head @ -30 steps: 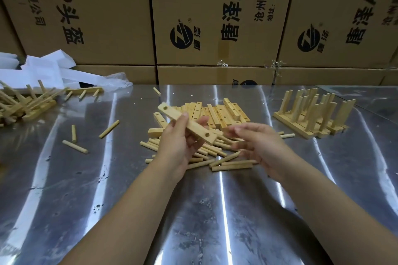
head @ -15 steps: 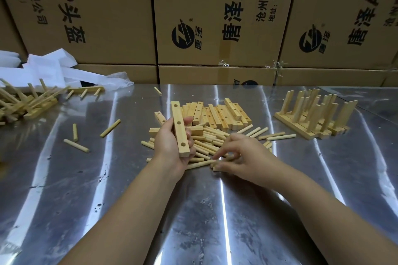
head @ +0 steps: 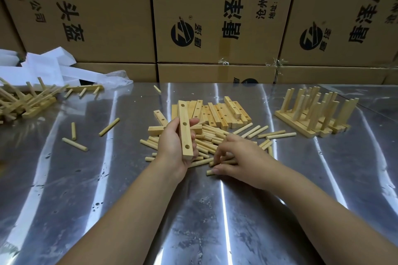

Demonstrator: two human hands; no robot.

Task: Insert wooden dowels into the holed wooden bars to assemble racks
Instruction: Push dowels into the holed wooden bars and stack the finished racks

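Observation:
My left hand [head: 172,146] grips a holed wooden bar [head: 184,130], held nearly upright over the metal table with three holes facing me. Just right of it, my right hand [head: 237,157] lies palm down on a scatter of loose dowels [head: 254,131], its fingertips curled onto a dowel [head: 210,171] at the near edge of the scatter. Behind the dowels is a heap of holed bars [head: 224,112]. Assembled racks [head: 314,114] with upright dowels stand at the right.
A jumble of assembled racks [head: 23,101] and white foam pieces [head: 43,66] fill the far left. Three stray dowels [head: 74,144] lie left of centre. Cardboard boxes [head: 215,17] wall off the back of the shiny metal table [head: 193,221].
My left hand turned the bar from a slant to nearly upright and lowered it. My right hand dropped from beside the bar onto the loose dowels.

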